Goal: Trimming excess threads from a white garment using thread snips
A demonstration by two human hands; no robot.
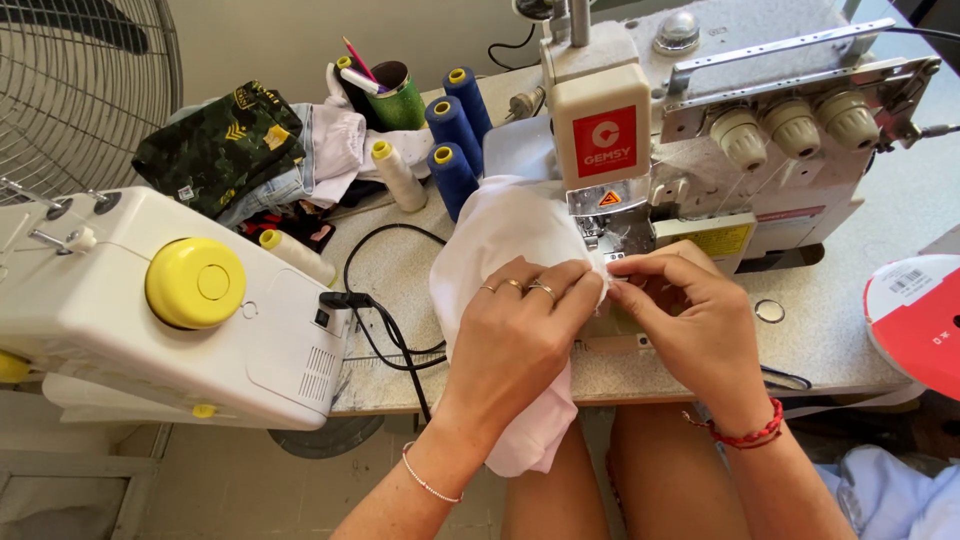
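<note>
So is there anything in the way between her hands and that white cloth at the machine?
Nothing visible. The left hand lies flat on the white cloth, and the right hand pinches its edge just in front of the sewing machine. The blue thread spools stand behind the cloth, clear of both hands.

Red square label [604, 141] w/ white logo on the cream front of the serger, straight above the fingers. Small orange triangle warning sticker [610, 198] on the metal plate under it, just above the fingertips. Yellow rectangular sticker [723, 240] w/ dark print, up and right of the fingers. Red round pack [918, 322] w/ white barcode label [907, 281], far right of the fingers at frame edge, partly cut off.
</note>
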